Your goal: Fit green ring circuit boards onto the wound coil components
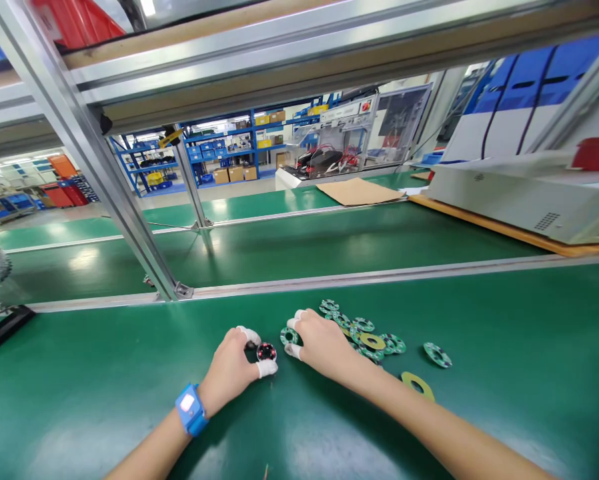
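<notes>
My left hand, with white finger cots on thumb and finger and a blue wrist strap, grips a small round black part with red spots. Just to its right, my right hand, also in white finger cots, pinches a green ring-shaped circuit board by its edges. The two parts are close together but apart. Beyond my right wrist lies a loose pile of similar green ring boards, with a yellow ring among them. My right forearm partly hides the pile.
A single ring board and another yellow ring lie right of the pile. An aluminium post rises from the bench rail at left. Behind stand a grey machine housing and brown cardboard. A shelf beam crosses overhead.
</notes>
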A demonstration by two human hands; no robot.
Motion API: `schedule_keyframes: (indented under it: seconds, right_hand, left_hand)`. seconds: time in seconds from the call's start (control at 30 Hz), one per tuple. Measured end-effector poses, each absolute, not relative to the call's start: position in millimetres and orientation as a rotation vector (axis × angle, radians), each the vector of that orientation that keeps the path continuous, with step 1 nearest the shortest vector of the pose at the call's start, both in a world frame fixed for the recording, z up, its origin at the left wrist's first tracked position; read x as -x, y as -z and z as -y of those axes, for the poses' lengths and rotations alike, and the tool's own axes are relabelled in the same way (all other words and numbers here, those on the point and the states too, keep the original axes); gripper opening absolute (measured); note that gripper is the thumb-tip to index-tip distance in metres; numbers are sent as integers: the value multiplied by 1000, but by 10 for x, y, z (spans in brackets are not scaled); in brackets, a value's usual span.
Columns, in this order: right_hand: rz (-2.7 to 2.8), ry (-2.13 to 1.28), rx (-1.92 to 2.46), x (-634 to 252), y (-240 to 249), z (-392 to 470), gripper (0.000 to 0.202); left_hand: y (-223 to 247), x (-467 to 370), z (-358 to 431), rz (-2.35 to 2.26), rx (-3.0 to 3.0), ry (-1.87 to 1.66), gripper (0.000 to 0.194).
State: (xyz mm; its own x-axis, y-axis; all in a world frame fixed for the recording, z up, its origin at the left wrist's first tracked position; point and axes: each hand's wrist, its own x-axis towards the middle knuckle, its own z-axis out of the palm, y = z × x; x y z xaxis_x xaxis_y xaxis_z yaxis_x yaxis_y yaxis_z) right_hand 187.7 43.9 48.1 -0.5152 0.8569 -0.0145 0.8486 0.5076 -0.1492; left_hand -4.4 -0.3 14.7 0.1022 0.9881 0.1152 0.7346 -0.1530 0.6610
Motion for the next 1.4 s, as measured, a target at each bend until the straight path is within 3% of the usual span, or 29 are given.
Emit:
schedule_keyframes:
  seconds: [0.23,0.53,0.77,1.13,1.3,1.4]
  right_hand:
    - [2590,-229,1434,-1876,-489,-434,22]
    - [2240,-1029,1198,-1697,-326,-453,14]
    - [2150,-1203,1248,-1665,-205,-473,18]
    - [2069,-1128,1215,-1623,-78,-456,22]
    - [1989,-1414,1236,-1660,-96,-530,13]
    - [1822,-1627,1272,-1685,-148,-572,23]
  left_hand:
    - [-148,12,31,-1677,-2083,-722,24]
    - [-215,6,53,-1611,-2039,-664,23]
    - [-202,0,30,-1514,-1926,-648,9]
    - [-181,7,23,-1491,-1932,-695,7]
    - [-168,-11,39,-1567,-1950,-692,12]
    - [-149,-17,46,-1594,-1951,-707,18]
